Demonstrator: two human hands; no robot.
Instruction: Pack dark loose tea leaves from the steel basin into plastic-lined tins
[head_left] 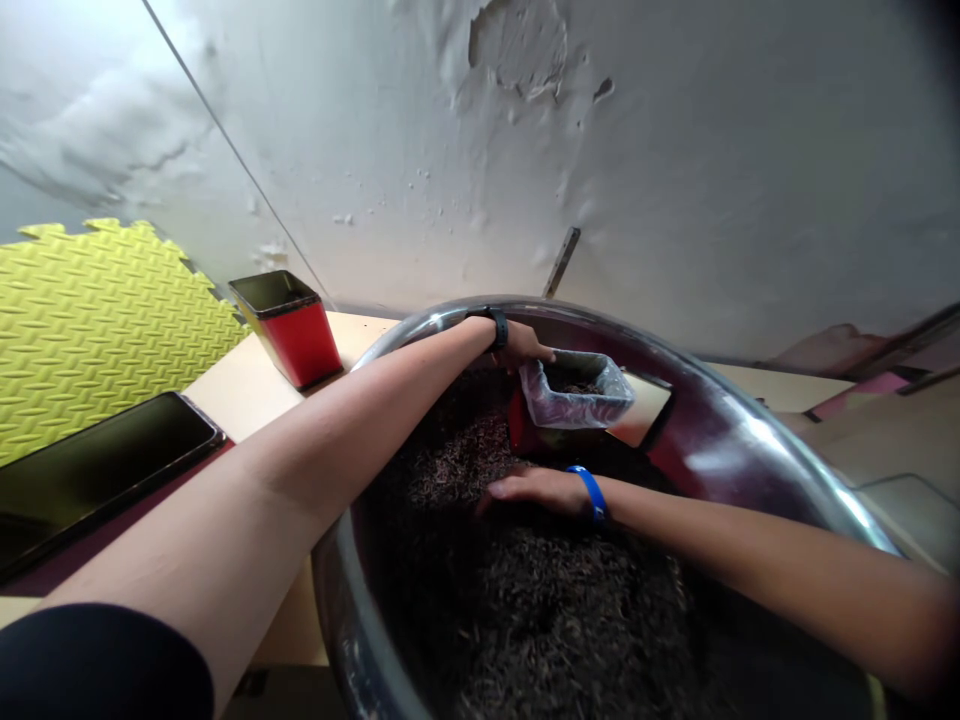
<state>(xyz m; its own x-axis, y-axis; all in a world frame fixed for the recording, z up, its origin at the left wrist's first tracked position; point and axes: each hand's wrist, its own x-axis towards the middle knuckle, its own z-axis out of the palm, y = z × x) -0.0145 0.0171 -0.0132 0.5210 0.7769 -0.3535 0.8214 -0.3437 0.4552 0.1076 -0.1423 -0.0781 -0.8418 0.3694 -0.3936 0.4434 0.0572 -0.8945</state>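
A large metal basin [757,440] holds dark, loose soil [577,620] mixed with dry fibres. My left hand [521,345], a dark band on its wrist, grips the left rim of a small red pot [536,430] inside the basin. Clear plastic lining [577,408] folds over the pot's rim, and some soil shows within. Just in front of the pot, my right hand [540,490] with a blue wristband reaches into the soil. Its thumb side shows, but the other fingers are hidden.
Beside the lined pot, a pale, dark-edged piece [640,408] leans in the basin. A red square pot [304,335] and a long dark planter [112,470] stand on the light table [244,385] to the left. Behind are a yellow foam mat [97,320] and a peeling wall [360,130].
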